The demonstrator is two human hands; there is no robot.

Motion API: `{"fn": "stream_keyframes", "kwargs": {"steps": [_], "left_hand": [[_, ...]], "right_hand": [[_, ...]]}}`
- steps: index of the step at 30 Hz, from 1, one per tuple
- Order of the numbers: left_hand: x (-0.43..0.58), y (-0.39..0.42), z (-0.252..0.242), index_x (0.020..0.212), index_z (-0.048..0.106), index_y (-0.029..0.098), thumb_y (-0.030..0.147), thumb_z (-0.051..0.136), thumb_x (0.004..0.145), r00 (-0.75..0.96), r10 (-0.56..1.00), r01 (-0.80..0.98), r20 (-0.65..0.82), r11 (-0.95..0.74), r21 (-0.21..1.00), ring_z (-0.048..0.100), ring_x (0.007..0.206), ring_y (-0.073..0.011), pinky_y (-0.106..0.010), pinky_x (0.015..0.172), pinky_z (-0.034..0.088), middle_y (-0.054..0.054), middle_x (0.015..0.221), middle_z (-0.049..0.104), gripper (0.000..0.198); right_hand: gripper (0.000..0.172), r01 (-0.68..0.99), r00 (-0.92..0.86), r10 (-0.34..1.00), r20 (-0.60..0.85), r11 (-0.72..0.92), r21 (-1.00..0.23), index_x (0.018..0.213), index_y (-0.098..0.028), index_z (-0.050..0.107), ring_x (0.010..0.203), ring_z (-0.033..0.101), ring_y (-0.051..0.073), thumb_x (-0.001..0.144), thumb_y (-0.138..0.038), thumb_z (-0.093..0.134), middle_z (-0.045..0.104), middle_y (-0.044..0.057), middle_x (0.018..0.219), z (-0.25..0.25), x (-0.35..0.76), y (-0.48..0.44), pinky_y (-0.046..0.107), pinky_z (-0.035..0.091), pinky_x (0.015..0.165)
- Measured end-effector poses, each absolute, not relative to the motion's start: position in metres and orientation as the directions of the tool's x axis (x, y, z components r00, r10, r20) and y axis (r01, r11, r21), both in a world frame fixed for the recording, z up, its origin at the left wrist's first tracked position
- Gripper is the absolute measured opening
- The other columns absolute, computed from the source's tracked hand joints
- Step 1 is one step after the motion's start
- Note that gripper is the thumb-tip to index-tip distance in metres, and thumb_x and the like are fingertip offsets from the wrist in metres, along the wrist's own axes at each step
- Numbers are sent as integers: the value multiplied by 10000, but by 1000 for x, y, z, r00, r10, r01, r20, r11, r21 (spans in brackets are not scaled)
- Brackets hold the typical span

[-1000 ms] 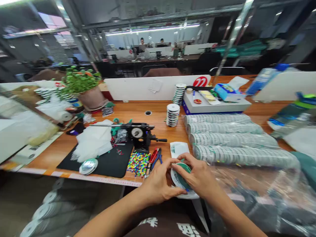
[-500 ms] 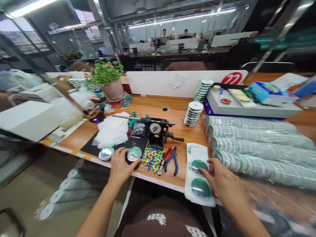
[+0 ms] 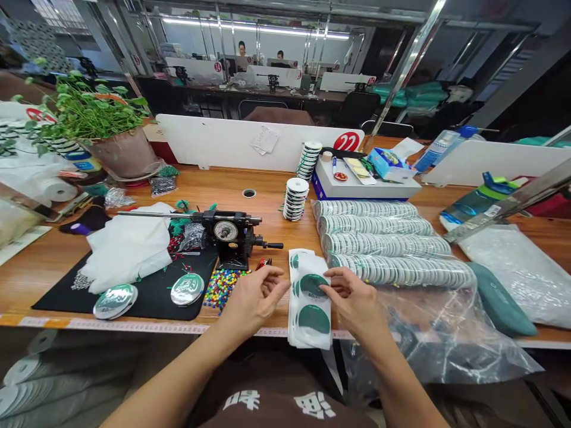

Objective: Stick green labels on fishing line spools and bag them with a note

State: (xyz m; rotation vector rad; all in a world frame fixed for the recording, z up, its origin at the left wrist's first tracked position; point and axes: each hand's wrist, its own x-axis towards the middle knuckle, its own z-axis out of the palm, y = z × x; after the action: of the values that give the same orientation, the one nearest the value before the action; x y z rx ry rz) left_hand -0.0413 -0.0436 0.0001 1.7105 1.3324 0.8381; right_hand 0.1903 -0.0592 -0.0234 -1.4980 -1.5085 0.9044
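The person's two bare hands work at the front edge of a wooden table (image 3: 267,190), on either side of a white label sheet (image 3: 314,301). The sheet lies on the table with its near end at the edge; its right-hand column shows an upper green sticker (image 3: 312,286) and a lower green sticker (image 3: 314,320), both round. The right hand (image 3: 357,297) has thumb and forefinger drawn close together at the right border of the upper sticker; at this scale it cannot be told whether they grip it. The left hand (image 3: 259,300) is half open beside the sheet, fingers loosely curled, thumb apart, and nothing visible in its grasp.

Left of the hands, coloured beads (image 3: 222,288) lie in front of a black hand-cranked machine (image 3: 227,235). A black mat (image 3: 154,308) carries two labelled discs, one near its front edge (image 3: 115,301) and one farther right (image 3: 187,289), with white sheets (image 3: 129,249) behind them. To the right, four rows of spools (image 3: 383,244) lie in clear plastic, next to a teal case (image 3: 502,300). Behind the sheet stands a short spool stack (image 3: 295,199).
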Motion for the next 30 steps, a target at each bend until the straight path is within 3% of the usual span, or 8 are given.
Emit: {"fn": "stream_keyframes", "kwargs": {"steps": [3,5,10,16,20,22,26,30], "left_hand": [[-14,-23,-9,936,651,142,606,649,845,280,954,218,-106,44,975,658,783,-180,-286,695,528,-79,875,704,473],[-1,-15,-11,811,590,141,703,692,751,311,930,55,-194,187,981,593,648,-138,-256,604,491,-44,748,650,574],[12,-12,-9,794,577,130,713,783,641,345,900,6,-266,281,960,542,567,-108,-225,542,440,-21,672,607,637],[12,-13,-14,814,548,136,619,783,688,382,897,26,-223,230,973,496,526,-92,-214,530,387,3,596,576,551],[16,-14,-18,827,558,140,465,700,808,409,880,97,-240,219,971,499,514,-100,-212,494,351,8,584,566,356],[18,-11,-21,890,608,135,380,636,888,356,917,304,-182,70,950,553,565,-112,-215,509,361,-11,668,631,246],[22,-3,-23,905,640,150,293,628,928,288,957,718,-13,-207,664,646,774,-196,-288,683,468,-62,818,687,145],[26,19,-11,1177,593,115,142,640,870,302,940,786,161,-341,516,566,1111,-325,-473,969,461,-175,1149,622,312]], "right_hand": [[284,281,-71,997,17,36,-959,997,-178,629,726,704,211,847,-407,704,696,56,780,-13,192,-60,303,570,636],[248,360,-78,987,139,158,-919,1022,-177,655,805,699,215,874,-369,708,694,70,861,-10,192,-60,336,583,715],[182,723,-124,765,632,506,-470,1090,-206,726,1198,562,294,926,-282,705,586,146,1264,-7,192,-59,501,482,1021],[94,739,-353,590,726,652,-170,1000,-220,707,1185,603,251,936,-158,674,673,88,1187,-11,200,-58,532,419,1114],[183,645,-376,550,745,733,-215,1015,-251,703,1161,623,247,943,-105,619,698,66,1159,-22,208,-65,541,409,1107],[177,579,-392,540,745,774,-256,1030,-265,709,1114,626,248,935,-133,642,701,64,1120,-23,212,-70,508,436,1063],[156,443,-275,635,722,750,-491,997,-270,698,982,638,214,897,-150,692,670,61,1032,-9,220,-83,378,520,890],[139,311,8,753,659,624,-717,952,-239,667,913,648,184,886,-118,677,645,68,990,-5,226,-87,294,564,767]]}}
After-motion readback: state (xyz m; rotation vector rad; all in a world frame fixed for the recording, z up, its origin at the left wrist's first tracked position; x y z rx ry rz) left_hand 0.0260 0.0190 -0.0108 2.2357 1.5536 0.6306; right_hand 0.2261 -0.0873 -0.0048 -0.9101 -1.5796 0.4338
